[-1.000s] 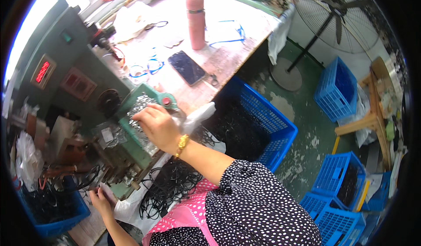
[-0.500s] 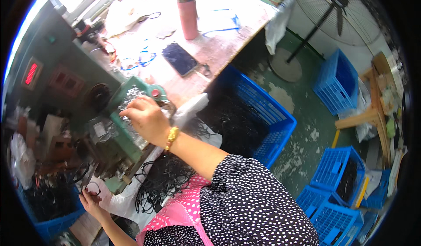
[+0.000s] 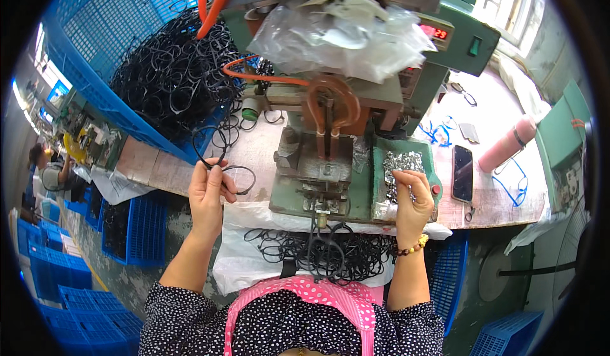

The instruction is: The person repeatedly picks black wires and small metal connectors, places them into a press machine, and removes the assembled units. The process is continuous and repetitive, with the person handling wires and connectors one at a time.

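My left hand (image 3: 208,191) is closed, its thumb and fingers pinching thin black loops (image 3: 244,191) in front of the blue basket. At the tray's near side, my right hand (image 3: 413,200) holds its thumb and fingertips together; whatever lies between them is too small to make out. The small green tray (image 3: 428,159) holds many shiny metal bits (image 3: 403,161). Between my hands stands a green press machine (image 3: 286,198) with a copper coil (image 3: 335,111) above its metal block (image 3: 318,165). More black loops (image 3: 286,247) lie heaped on white sheeting over my lap.
A large blue basket (image 3: 89,95) piled with black loops (image 3: 184,70) stands at the left. Clear plastic (image 3: 343,35) hangs on the machine. To the right are a phone (image 3: 462,173), a pink bottle (image 3: 508,143) and small scissors (image 3: 469,215). A person (image 3: 51,168) is far left.
The view has swung from the right side round to face the machine. My right hand remains at the metal bits with fingers pinched; my left still holds black loops.
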Available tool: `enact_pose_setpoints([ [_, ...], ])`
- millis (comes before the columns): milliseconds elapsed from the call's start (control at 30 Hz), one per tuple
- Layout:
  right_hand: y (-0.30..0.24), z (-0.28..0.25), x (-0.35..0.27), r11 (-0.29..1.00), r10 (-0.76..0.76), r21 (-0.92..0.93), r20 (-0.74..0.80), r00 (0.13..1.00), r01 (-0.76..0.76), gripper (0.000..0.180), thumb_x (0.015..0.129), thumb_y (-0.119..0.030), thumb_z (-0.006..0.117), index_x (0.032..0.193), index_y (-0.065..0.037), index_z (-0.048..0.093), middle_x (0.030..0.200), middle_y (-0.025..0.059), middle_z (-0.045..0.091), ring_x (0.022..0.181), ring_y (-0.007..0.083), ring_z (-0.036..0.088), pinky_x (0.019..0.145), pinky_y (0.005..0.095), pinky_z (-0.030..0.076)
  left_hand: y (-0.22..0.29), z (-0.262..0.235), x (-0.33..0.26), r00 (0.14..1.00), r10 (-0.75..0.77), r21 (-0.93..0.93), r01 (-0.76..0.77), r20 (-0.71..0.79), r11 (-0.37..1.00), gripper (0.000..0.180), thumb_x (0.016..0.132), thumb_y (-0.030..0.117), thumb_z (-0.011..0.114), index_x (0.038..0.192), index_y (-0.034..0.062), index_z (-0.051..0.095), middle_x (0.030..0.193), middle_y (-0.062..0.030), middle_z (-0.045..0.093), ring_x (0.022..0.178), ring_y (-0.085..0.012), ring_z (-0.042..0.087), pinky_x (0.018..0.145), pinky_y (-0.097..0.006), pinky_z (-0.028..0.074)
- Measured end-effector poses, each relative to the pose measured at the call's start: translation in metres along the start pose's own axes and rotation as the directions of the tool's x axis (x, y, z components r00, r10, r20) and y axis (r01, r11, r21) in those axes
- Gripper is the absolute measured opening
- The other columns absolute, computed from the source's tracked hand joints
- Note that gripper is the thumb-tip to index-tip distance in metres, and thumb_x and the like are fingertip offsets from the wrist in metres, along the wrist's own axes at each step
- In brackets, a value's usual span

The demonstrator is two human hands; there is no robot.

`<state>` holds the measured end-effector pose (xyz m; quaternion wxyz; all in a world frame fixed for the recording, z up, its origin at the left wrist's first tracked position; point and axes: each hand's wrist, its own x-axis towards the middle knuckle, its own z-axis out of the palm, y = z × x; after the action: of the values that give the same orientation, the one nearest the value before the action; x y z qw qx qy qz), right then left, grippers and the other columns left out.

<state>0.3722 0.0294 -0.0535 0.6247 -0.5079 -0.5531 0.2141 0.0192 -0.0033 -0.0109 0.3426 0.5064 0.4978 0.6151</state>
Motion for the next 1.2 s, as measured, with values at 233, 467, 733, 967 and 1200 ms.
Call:
enact_pose_setpoints([
  [233,-0.05,0.045,0.008,0.97,-0.242,0.083,0.191,0.951,0.23,0.018,0.087,0.009,0.066,0.102,0.0,0.069,0.104,0.0069,0.066,0.103,0.0165,0.061,0.099,0.0306,0.044,0.052,0.043,0.011,0.966,0.248,-0.189,-0.231,0.069,0.954,0.022,0.108,0.019,0.049,0.121,0.001,0.055,0.104,-0.0088,0.066,0.073,-0.0119,0.062,0.058,-0.023,0.048],
  [467,-0.067,0.085,-0.001,0.895,0.035,0.426,0.227,0.973,-0.131,0.051,0.088,0.006,0.067,0.134,0.004,0.046,0.098,0.0087,0.068,0.096,0.0138,0.063,0.091,0.0271,0.048,0.064,0.077,0.045,0.936,0.346,-0.243,-0.321,0.064,0.915,0.024,0.106,0.02,0.055,0.114,-0.0013,0.062,0.104,-0.0077,0.07,0.082,-0.0109,0.065,0.064,-0.022,0.048],
  [733,-0.069,0.082,0.005,0.847,0.053,0.486,0.327,0.944,-0.216,0.054,0.089,0.008,0.066,0.138,0.003,0.042,0.106,0.0073,0.064,0.102,0.0143,0.06,0.092,0.0278,0.049,0.063,0.076,0.028,0.918,0.375,-0.085,-0.366,0.127,0.927,0.018,0.103,0.007,0.052,0.115,-0.0027,0.061,0.101,-0.0093,0.07,0.079,-0.01,0.064,0.066,-0.023,0.05],
  [967,-0.063,0.06,0.006,0.873,0.052,0.453,0.283,0.958,-0.181,0.044,0.091,0.006,0.064,0.133,0.004,0.05,0.107,0.0099,0.068,0.104,0.0155,0.063,0.096,0.0291,0.047,0.052,0.103,0.011,0.836,0.371,0.023,-0.415,0.405,0.91,0.015,0.09,-0.003,0.062,0.104,-0.002,0.067,0.084,-0.0118,0.067,0.073,-0.0236,0.067,0.067,-0.031,0.051],
  [1200,-0.048,0.008,0.008,0.939,0.087,0.333,0.008,0.996,-0.085,0.033,0.095,0.007,0.058,0.128,0.003,0.057,0.112,0.0101,0.068,0.108,0.0152,0.063,0.1,0.0295,0.046,0.046,0.113,0.017,0.848,0.321,0.069,-0.383,0.422,0.921,0.015,0.088,0.002,0.068,0.103,-0.001,0.068,0.079,-0.0125,0.064,0.07,-0.0288,0.064,0.064,-0.035,0.049],
])
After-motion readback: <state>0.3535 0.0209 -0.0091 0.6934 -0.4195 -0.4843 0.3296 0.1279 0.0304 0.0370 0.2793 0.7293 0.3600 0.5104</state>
